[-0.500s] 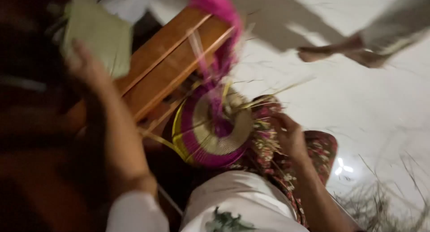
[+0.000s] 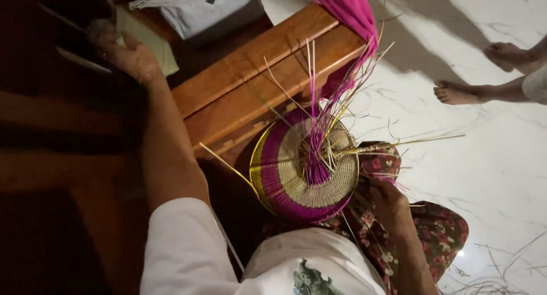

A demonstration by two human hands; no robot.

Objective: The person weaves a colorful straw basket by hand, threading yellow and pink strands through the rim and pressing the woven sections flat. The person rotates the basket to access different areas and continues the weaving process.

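Note:
A round woven basket [image 2: 305, 172] in magenta, yellow and natural bands rests on my lap, with loose strands [image 2: 327, 95] sticking up from its middle. My right hand [image 2: 388, 206] grips its lower right edge against my flowered skirt [image 2: 441, 229]. My left hand [image 2: 126, 54] is stretched far up to the left into a dark area, beside a pale green pad [image 2: 155, 43]. Its fingertips lie on something small and grey, and I cannot tell whether they hold it.
A wooden bench frame [image 2: 250, 72] runs diagonally behind the basket, with a magenta cloth [image 2: 348, 10] draped over its end and a grey bag [image 2: 208, 9] beyond. Another person's bare feet [image 2: 470, 92] stand on the white marble floor [image 2: 501, 169]. Loose strands [image 2: 496, 278] lie at the bottom right.
My left hand has reached further up and left, past the green pad. The view has steadied and the other person's feet now stand further right.

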